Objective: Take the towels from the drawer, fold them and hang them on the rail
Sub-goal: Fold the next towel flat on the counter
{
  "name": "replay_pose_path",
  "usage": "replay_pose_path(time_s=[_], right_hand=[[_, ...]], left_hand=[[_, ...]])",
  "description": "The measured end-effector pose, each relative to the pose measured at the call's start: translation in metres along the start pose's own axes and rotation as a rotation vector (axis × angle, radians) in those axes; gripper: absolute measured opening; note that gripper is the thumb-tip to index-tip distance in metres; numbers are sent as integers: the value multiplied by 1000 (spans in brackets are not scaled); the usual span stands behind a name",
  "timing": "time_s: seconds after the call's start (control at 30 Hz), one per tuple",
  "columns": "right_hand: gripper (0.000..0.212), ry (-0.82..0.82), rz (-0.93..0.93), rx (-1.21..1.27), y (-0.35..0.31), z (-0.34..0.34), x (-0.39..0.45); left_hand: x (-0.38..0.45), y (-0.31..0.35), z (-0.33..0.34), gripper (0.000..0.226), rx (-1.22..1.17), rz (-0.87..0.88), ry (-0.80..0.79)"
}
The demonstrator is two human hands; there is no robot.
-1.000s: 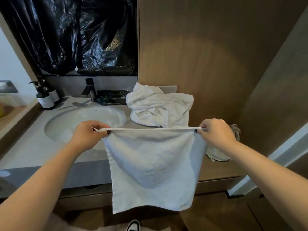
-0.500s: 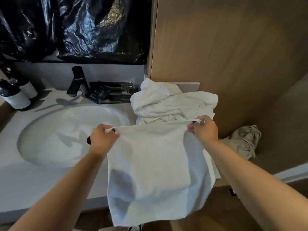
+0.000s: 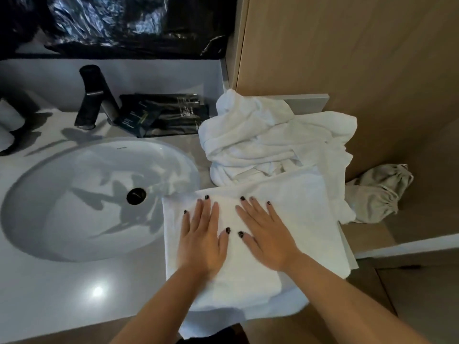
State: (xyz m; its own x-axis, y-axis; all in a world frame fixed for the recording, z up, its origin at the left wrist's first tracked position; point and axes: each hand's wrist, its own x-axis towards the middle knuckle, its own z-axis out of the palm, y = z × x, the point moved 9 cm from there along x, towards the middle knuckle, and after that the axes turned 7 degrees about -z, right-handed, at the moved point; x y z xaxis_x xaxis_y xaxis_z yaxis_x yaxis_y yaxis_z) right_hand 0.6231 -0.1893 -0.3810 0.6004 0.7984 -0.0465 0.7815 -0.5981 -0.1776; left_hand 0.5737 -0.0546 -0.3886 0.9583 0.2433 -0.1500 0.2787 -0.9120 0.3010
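A white towel (image 3: 308, 219) lies spread flat on the grey counter (image 3: 74, 294), right of the sink, with its near edge hanging over the counter's front. My left hand (image 3: 202, 239) and my right hand (image 3: 265, 237) press on it side by side, palms down, fingers straight. Behind it a heap of crumpled white towels (image 3: 268, 140) sits against the wooden wall panel. No rail and no drawer show in this view.
An oval white sink (image 3: 74, 194) with a black drain fills the left of the counter. A dark tap (image 3: 95, 100) and black sachets (image 3: 164, 115) stand at the back. A beige cloth bag (image 3: 380, 192) lies right of the towels. Black plastic sheeting covers the mirror.
The towel, held up by its top corners in the air, now lies flat on the counter. Both hands let go of the corners and press on it. My view tilted down.
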Motion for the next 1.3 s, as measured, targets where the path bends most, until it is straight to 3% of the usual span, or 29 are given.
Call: replay_pose_path(time_s=[0.27,0.43,0.53,0.67,0.83,0.93,1.07,1.3], right_hand=[[65,-174,-10,-69,43,-6,-28],[57,-27,165,138,12,-8,-24],[54,29,148,208,-18,-4,-27],[52,39,57,192,-45,-6,-38],[50,54,17,228,-74,-18,-73],[49,46,4,302,-93,-23,-105],[45,34,18,372,-115,-18,-148],[34,-36,135,551,-144,9,-186]], left_hand=[[-6,-11,0,72,102,135,-41],[-17,-9,-25,60,-169,134,90],[-33,-27,-32,44,-353,29,197],[-70,-31,-37,47,-384,5,207],[-148,-52,-44,47,-507,-259,251],[-201,-44,-50,48,-616,-256,308],[-259,-63,-11,48,-778,-527,237],[-281,-91,32,49,-1025,-696,61]])
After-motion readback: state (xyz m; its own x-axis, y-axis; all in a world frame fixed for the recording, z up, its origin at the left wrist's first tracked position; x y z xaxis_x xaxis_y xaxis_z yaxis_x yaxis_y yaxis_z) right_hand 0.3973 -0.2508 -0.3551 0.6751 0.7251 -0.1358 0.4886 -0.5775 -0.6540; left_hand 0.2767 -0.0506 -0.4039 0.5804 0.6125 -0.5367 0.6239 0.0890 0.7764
